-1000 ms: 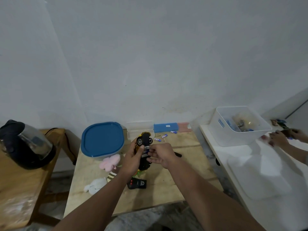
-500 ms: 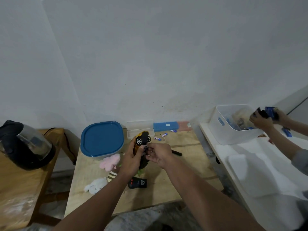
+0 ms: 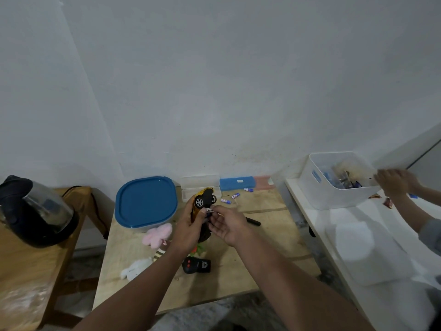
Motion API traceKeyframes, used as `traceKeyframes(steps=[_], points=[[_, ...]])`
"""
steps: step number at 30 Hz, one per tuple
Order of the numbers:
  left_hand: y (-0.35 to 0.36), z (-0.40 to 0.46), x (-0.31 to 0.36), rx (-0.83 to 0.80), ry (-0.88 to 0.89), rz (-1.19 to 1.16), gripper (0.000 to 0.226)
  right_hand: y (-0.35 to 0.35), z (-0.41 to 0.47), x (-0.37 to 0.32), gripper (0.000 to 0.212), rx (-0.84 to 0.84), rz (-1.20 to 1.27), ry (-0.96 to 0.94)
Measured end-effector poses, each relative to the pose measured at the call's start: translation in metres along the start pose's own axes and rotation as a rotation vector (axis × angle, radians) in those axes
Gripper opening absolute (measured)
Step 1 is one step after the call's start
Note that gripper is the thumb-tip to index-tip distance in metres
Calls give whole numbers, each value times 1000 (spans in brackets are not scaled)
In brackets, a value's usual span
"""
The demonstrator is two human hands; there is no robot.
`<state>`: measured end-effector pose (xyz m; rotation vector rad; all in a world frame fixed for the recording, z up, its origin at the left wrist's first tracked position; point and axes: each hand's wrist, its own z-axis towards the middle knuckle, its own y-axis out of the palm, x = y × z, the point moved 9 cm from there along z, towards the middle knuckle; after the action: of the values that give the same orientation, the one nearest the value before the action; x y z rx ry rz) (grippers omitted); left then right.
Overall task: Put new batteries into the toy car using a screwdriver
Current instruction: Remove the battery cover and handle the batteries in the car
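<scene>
My left hand [image 3: 188, 231] holds the yellow toy car [image 3: 204, 199] upright on its end, underside turned toward me, above the wooden table [image 3: 267, 247]. The fingers of my right hand [image 3: 228, 224] pinch a small battery [image 3: 210, 210] against the car's underside. Three loose blue-and-white batteries [image 3: 235, 195] lie on the table behind the car. A black screwdriver [image 3: 253, 221] lies on the table just right of my right hand, partly hidden by it.
A black remote control [image 3: 196, 265] and soft toys [image 3: 157, 234] lie near my forearms. A blue-lidded container [image 3: 146, 201] and clear and blue cases [image 3: 236, 183] stand at the back. A kettle [image 3: 35, 211] sits left. Another person's hands [image 3: 393, 181] reach by a white bin [image 3: 334, 182] right.
My hands stay on the car, the right fingers shifting at its underside. The other person's hands went up to the bin holding something and now move beside it.
</scene>
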<state>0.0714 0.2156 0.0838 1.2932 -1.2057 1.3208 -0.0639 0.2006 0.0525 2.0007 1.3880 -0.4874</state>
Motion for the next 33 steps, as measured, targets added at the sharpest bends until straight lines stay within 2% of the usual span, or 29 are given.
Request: traceKeyframes(steps=[5,10,13,16,18,20,23,26,28,30,33], points=[[2,3,10,7,-5,-30,37,5,-2,-5,8,-33,-39,-16],[-1,10,-2,39,-97,-131,32,2,-1,-18,12,-12,3,-110],[-2,10,-17,53,-228,-268,30,-7,1,-30,22,-2,152,-126],[4,5,-32,-11,-453,-486,49,-11,-3,-36,22,-66,257,-64],[11,-5,-38,-64,-630,-639,50,-16,-4,-39,24,-72,274,-40],[12,-11,-41,-87,-696,-723,50,-22,-4,-37,32,-44,231,-26],[9,-13,-43,-95,-701,-731,52,-21,-10,-43,30,-31,-51,-124],[12,-17,-40,-142,-710,-702,50,1,-30,-70,22,-13,-701,-561],[14,-19,-37,-180,-700,-667,52,25,-42,-72,19,-70,-1065,-821],[16,-22,-39,-214,-715,-653,52,37,-46,-62,21,-140,-1254,-936],[17,-26,-44,-252,-741,-626,53,46,-49,-53,24,-206,-1399,-1066]])
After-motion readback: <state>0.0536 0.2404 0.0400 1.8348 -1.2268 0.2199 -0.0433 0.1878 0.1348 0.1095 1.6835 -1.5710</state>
